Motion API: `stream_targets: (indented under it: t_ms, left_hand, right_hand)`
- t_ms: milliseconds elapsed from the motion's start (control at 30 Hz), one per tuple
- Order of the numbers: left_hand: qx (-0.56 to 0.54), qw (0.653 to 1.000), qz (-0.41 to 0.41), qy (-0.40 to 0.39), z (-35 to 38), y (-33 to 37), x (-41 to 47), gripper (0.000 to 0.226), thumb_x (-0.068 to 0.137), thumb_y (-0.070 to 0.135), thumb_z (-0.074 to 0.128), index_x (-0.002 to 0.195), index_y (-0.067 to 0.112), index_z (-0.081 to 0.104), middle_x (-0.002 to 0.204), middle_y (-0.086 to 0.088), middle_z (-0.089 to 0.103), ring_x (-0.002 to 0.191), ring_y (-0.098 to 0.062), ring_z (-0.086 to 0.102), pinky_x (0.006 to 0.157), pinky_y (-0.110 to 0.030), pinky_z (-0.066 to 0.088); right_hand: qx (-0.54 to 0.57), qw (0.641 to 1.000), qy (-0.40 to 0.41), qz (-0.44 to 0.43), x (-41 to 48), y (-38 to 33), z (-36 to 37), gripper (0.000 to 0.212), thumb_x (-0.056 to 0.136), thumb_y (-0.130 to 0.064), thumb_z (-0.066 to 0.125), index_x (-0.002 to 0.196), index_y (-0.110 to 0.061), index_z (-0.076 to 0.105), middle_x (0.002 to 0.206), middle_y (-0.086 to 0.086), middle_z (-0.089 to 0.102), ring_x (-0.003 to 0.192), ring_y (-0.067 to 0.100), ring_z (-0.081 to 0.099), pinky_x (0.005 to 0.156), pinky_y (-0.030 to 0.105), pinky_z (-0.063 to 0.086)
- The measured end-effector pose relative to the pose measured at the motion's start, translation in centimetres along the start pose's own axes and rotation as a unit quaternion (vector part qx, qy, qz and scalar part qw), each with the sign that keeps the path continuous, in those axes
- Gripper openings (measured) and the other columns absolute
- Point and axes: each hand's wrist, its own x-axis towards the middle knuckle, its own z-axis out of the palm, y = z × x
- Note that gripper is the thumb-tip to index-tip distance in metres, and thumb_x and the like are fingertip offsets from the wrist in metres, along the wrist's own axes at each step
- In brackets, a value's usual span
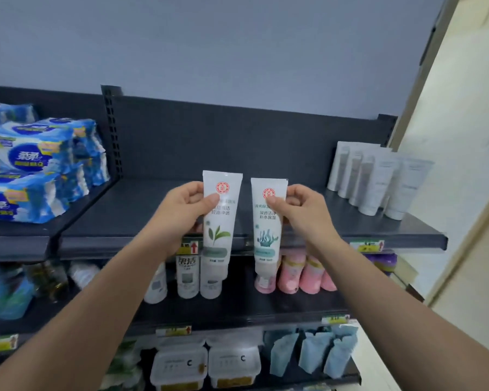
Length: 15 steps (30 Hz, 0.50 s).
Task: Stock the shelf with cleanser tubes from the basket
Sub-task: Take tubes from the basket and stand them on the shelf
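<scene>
Pinching a white plastic cleanser tube with a green leaf print (216,218) between thumb and fingers, the left hand (185,210) holds it upright, cap down, in front of the dark metal shelf (141,221). Just beside it, the right hand (302,206) grips a second white tube printed with teal seaweed (267,230), also cap down. Neither tube touches the shelf board. Farther right on that shelf stand 5 pale grey-white tubes (378,179) in a row. Blue-and-white tissue packs (37,165) fill the neighbouring shelf on the left.
</scene>
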Motion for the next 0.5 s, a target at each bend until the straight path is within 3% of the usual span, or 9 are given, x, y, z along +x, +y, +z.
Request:
stream_targets:
  t_ms: [167,300,500]
  left_hand:
    - [0.005,0.999,0.033,-0.014,3.6,1.5,4.6,0.008,0.093,0.013,0.058,0.097,0.016,0.065,0.082,0.001,0.075,0.065,-0.011,0.067,0.062,-0.031,0.043]
    - [0.017,0.999,0.045,-0.017,6.2,2.0,8.8,0.007,0.093,0.012,0.059,0.096,0.016,0.065,0.080,0.004,0.075,0.064,-0.009,0.068,0.064,-0.031,0.045]
    - [0.037,0.998,0.044,-0.017,9.8,1.3,16.3,0.009,0.093,0.011,0.059,0.101,0.013,0.064,0.087,0.001,0.075,0.071,-0.013,0.069,0.069,-0.034,0.051]
  right_hand:
    - [0.020,0.999,0.022,-0.014,3.4,-0.1,-4.1,0.015,0.080,-0.017,0.077,0.082,-0.012,0.064,0.064,-0.003,0.070,0.069,0.017,0.068,0.075,0.041,0.056]
    - [0.028,0.999,0.038,-0.022,6.9,-0.1,-6.7,0.015,0.081,-0.016,0.077,0.080,-0.014,0.061,0.065,-0.004,0.072,0.064,0.011,0.069,0.070,0.037,0.056]
    - [0.012,0.997,0.068,-0.028,13.1,1.9,-9.7,0.013,0.082,-0.011,0.075,0.084,-0.011,0.062,0.072,-0.002,0.072,0.064,0.007,0.069,0.060,0.019,0.054]
